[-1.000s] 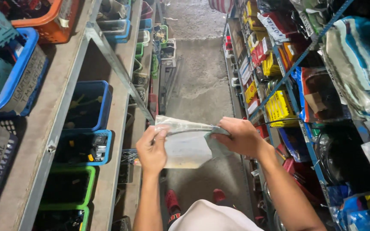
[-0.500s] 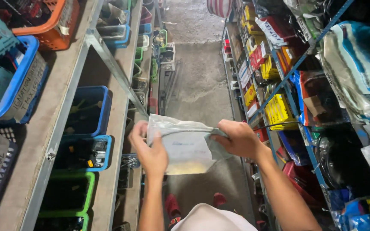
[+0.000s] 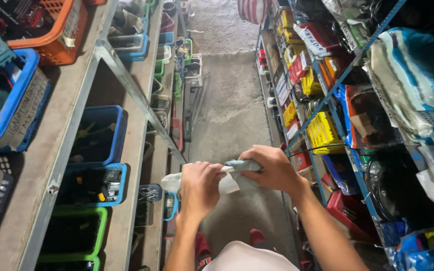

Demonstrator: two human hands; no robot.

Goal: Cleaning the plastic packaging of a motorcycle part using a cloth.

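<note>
Plastic bag [image 3: 227,178], bunched small, sits gripped between both hands. Left hand [image 3: 199,188] clenches one end; right hand [image 3: 269,168] pinches the other, keeping it taut.

Both hands, left hand [image 3: 200,186] and right hand [image 3: 269,168], clutch a crumpled pale plastic bag [image 3: 229,179] above the concrete aisle floor [image 3: 232,105] between stocked shelves.

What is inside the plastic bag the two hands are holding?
Cannot tell. The plastic bag is bunched between the left hand and right hand; only crumpled whitish film shows, and the fingers cover its middle.
</note>
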